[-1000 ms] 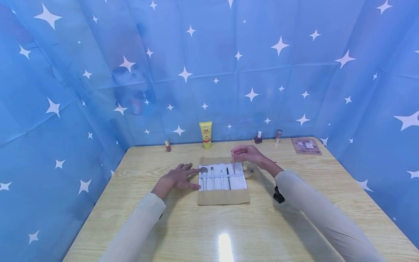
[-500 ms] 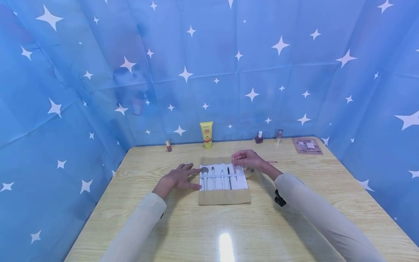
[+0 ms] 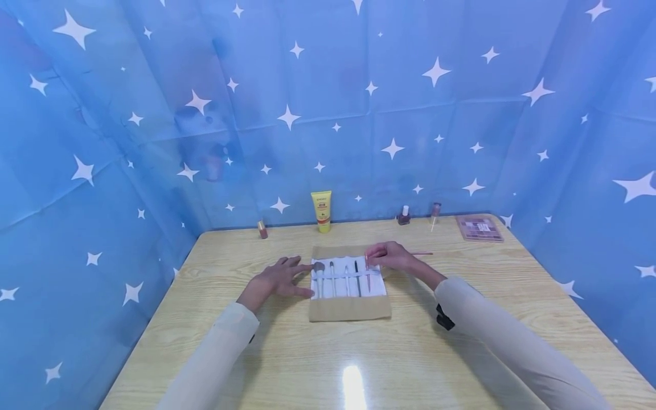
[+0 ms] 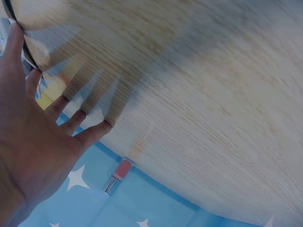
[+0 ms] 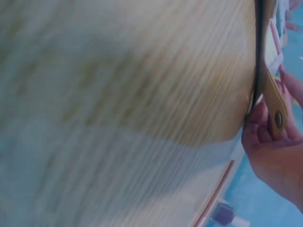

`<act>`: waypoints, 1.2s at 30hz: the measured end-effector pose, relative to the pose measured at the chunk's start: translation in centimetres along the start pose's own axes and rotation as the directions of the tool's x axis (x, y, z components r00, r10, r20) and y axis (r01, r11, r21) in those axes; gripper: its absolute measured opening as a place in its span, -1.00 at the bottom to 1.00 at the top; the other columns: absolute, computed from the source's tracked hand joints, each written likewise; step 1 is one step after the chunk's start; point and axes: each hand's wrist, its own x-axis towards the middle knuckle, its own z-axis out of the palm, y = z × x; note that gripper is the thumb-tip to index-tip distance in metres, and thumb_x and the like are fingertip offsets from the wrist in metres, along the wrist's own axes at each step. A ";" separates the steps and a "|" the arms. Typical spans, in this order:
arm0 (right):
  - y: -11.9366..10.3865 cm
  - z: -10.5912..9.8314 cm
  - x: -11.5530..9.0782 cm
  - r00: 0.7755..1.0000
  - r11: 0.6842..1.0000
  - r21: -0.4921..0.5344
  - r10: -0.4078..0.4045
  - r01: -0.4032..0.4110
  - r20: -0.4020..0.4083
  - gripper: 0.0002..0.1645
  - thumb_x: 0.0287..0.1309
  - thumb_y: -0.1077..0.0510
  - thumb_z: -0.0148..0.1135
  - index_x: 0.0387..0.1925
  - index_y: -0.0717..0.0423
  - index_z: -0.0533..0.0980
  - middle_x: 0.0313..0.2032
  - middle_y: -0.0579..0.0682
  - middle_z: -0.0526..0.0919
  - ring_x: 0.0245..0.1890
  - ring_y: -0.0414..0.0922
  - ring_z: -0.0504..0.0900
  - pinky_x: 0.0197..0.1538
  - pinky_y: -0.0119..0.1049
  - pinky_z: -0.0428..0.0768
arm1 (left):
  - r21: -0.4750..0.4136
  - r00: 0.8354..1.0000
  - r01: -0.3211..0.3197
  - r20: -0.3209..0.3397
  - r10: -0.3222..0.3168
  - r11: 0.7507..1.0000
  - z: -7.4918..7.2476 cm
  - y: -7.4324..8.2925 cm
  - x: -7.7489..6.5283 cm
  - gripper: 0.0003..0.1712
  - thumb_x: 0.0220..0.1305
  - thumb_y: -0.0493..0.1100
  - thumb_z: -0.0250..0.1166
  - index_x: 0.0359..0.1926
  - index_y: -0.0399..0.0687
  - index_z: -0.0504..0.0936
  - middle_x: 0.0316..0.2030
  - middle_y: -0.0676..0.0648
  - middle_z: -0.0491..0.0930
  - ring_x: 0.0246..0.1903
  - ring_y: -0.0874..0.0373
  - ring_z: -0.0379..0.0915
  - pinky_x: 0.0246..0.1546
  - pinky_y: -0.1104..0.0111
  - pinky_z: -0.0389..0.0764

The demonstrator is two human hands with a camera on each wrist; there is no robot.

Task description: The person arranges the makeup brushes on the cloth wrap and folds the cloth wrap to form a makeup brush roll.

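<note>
Head view, from where I'm standing: a pale wooden surface (image 3: 297,364) is carrying an unrolled tan-and-white pouch (image 3: 350,309). The left hand (image 3: 279,278) is resting at the pouch's left edge, its fingers spread and grasping nothing. Over the far right corner, the right hand (image 3: 392,255), plainly the nearer to the slim pink tool (image 3: 368,282), is pinching that tool's far end. From those fingers the tool is pointing back toward the person, its long axis crossing the pale strap (image 3: 339,276) (whether over or under, I'm not making out) and running roughly alongside the black stick (image 3: 357,280).
</note>
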 end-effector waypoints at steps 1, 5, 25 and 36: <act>0.0 0.1 0.0 1.000 1.000 -0.001 -0.002 0.002 0.003 -0.68 0.35 0.22 0.38 0.05 0.33 0.66 -0.07 0.12 0.78 -0.04 -0.10 0.73 -0.08 -0.42 0.62 | -0.001 1.000 0.000 0.000 0.000 1.000 0.0 0.0 0.0 0.00 0.20 0.60 0.22 0.60 0.53 0.19 0.66 -0.05 -0.06 0.62 -0.18 -0.20 0.45 -0.30 0.13; 0.2 0.2 -0.3 0.999 0.999 -0.003 -0.037 0.037 0.035 -0.70 0.34 0.24 0.38 0.02 0.36 0.66 -0.09 0.14 0.78 -0.08 -0.14 0.72 -0.11 -0.45 0.60 | -0.002 1.000 -0.002 -0.001 0.002 1.000 0.2 -0.1 -0.1 0.00 0.20 0.60 0.22 0.60 0.55 0.18 0.66 -0.05 -0.05 0.62 -0.18 -0.20 0.45 -0.31 0.13; 0.0 -0.2 -1.1 0.985 0.990 -0.071 -0.109 0.118 0.131 -0.77 0.38 0.28 0.32 -0.04 0.38 0.69 -0.06 0.25 0.76 -0.10 -0.08 0.68 -0.18 -0.46 0.55 | 0.001 1.000 -0.007 -0.005 0.007 1.000 0.2 -0.1 0.0 -0.02 0.23 0.58 0.22 0.60 0.53 0.19 0.65 -0.06 -0.05 0.62 -0.18 -0.20 0.46 -0.30 0.12; -0.1 -0.7 -1.7 0.985 0.980 -0.126 -0.139 0.151 0.097 -0.74 0.34 0.34 0.33 0.00 0.44 0.67 -0.11 0.27 0.78 -0.11 0.05 0.74 -0.20 -0.47 0.59 | -0.007 1.000 -0.003 -0.007 0.003 1.000 0.3 -0.1 0.0 0.01 0.20 0.60 0.22 0.60 0.50 0.20 0.65 -0.06 -0.04 0.62 -0.18 -0.19 0.46 -0.30 0.13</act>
